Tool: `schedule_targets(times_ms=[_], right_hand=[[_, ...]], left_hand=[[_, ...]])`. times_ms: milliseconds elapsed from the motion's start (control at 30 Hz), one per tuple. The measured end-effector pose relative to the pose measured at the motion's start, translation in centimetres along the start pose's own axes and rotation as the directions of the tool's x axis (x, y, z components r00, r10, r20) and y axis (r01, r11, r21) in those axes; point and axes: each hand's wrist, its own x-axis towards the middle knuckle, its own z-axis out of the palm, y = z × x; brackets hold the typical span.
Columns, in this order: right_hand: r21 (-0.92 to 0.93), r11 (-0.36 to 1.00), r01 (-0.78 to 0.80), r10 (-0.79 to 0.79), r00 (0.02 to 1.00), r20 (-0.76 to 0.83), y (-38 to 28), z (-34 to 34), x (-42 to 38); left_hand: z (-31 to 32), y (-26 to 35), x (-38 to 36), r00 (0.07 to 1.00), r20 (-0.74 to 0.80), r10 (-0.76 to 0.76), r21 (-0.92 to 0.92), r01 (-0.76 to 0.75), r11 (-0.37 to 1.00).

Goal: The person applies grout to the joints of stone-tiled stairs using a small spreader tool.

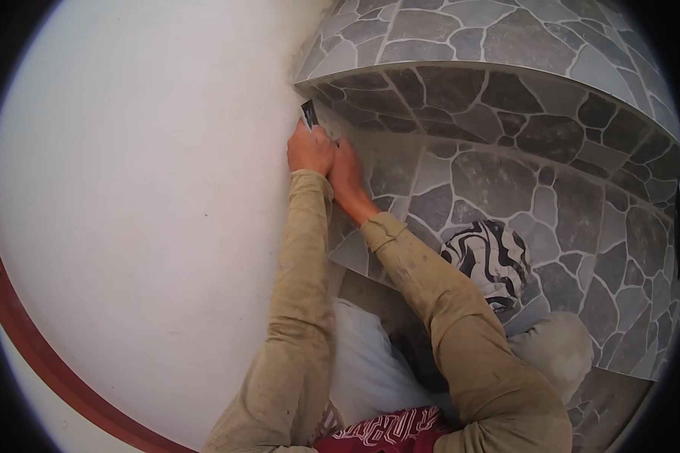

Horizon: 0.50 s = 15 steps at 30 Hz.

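Observation:
My left hand (310, 149) is closed against the white wall, close to the corner where it meets the stone-patterned step. Out of its fingers sticks a small flat tool (308, 113), dark with a pale edge; its kind cannot be made out. My right hand (346, 170) presses up beside the left one, its fingers curled. Whether it grips the same tool or something else is hidden. Both hands are just below the end of the step's riser (400, 102).
A white wall (151, 189) fills the left side, with a red-brown strip (30, 332) along its edge. Grey stone-patterned tiles (567, 204) cover the steps on the right. A black-and-white patterned cloth item (491, 260) lies on them beside my right forearm. My knee (559, 351) is near it.

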Motion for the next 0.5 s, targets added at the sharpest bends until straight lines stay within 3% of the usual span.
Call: schedule_targets(times_ms=[67,133,167,233,300,333,400,467,500], right_hand=[[-0.082,0.996,0.044,-0.045,0.999,-0.001,-0.4,-0.4,0.2],[-0.148,0.936,0.320,-0.326,0.945,-0.014,-2.2,-0.6,0.4],[-0.151,0.936,0.319,-0.324,0.946,-0.012,-2.3,-0.6,0.3],[0.162,0.986,0.028,-0.022,0.999,-0.042,-2.0,-0.1,0.5],[0.073,0.997,0.000,0.002,1.000,-0.017,-0.5,-0.3,-0.3],[-0.021,0.999,-0.032,0.032,0.999,0.001,0.6,-0.4,-0.8],[-0.018,1.000,-0.005,0.005,1.000,-0.009,1.9,-0.3,-1.1],[-0.024,1.000,0.016,-0.017,1.000,-0.024,2.7,-0.2,-1.3],[-0.077,0.992,0.097,-0.101,0.994,-0.045,2.5,-0.1,-1.5]], left_hand=[[-0.2,-0.5,0.7,0.999,-0.027,-0.029,-0.012,0.028,1.000],[-1.0,-0.2,1.2,0.999,-0.025,-0.049,-0.080,0.047,0.996],[-1.3,0.0,1.3,0.999,-0.019,-0.044,-0.113,0.042,0.993],[-1.0,-0.2,1.3,0.999,-0.021,-0.038,-0.142,0.035,0.989],[0.7,-1.2,0.2,0.993,0.079,-0.092,0.037,0.089,0.995],[0.9,-1.1,-0.4,0.993,0.075,-0.091,0.036,0.088,0.995],[1.1,-0.7,-1.1,0.961,0.253,-0.110,0.075,0.094,0.993],[1.1,-0.4,-0.8,0.950,0.281,-0.137,0.113,0.109,0.988],[0.4,0.1,-0.6,0.951,0.278,-0.139,0.108,0.112,0.988]])
